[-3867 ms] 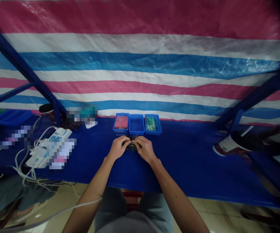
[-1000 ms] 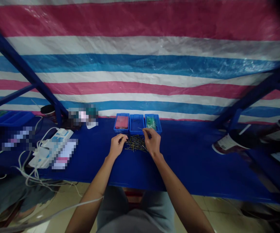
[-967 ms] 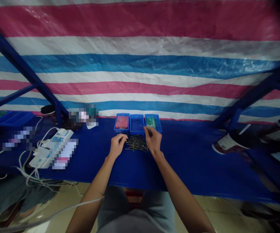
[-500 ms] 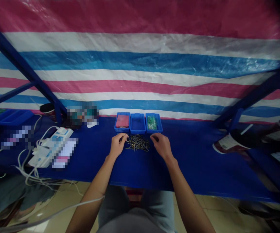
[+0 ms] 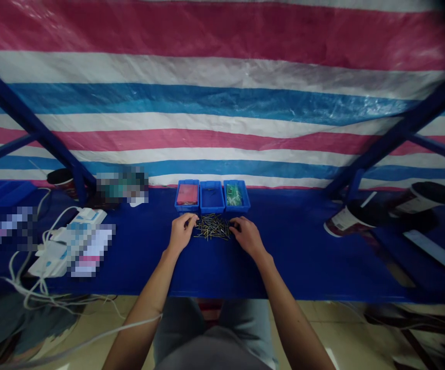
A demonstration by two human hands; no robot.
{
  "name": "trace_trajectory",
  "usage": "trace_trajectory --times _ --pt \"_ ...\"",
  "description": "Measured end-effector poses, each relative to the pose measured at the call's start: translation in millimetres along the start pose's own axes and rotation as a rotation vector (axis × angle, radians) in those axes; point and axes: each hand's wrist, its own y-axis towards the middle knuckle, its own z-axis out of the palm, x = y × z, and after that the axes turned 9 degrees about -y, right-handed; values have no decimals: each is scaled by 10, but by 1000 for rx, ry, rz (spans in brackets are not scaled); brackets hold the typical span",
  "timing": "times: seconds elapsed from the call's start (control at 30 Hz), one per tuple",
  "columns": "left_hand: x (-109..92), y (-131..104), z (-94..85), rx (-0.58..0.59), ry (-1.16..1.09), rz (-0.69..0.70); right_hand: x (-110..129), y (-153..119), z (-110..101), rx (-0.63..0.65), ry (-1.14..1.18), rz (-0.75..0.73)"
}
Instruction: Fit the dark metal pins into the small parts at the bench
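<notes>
A loose pile of thin metal pins, like nails or long screws [image 5: 211,226], lies on the blue tabletop between my hands. At its left edge, my left hand [image 5: 181,234] has its thumb and fingers drawn together; what they may hold is too small to tell. On the opposite side, my right hand [image 5: 247,235] is curled in a pinch, its fingertips at the edge of the pile, with anything in them hidden. Behind the pile stand three small blue bins: one with red pieces [image 5: 187,194], a middle bin [image 5: 212,208] with little visible inside, and one with green-and-clear pieces [image 5: 234,195].
On the left are a white power strip [image 5: 55,257] with tangled cables and a blurred paper [image 5: 93,249]. Dark cups [image 5: 348,218] stand at right. Slanted blue frame bars [image 5: 49,136] flank the striped sheet [image 5: 222,121] behind.
My right hand has moved left, its fingertips now at the pile's edge. My left hand stays at the pile's left side. The whole view has shifted slightly.
</notes>
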Motion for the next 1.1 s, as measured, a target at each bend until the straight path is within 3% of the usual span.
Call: trace_trajectory --times 0.57,1.1 --pt "-19 7 -4 4 5 -8 25 167 -59 161 -31 -104" --pt "-47 0 -6 22 -7 -4 -29 167 -112 125 267 -137"
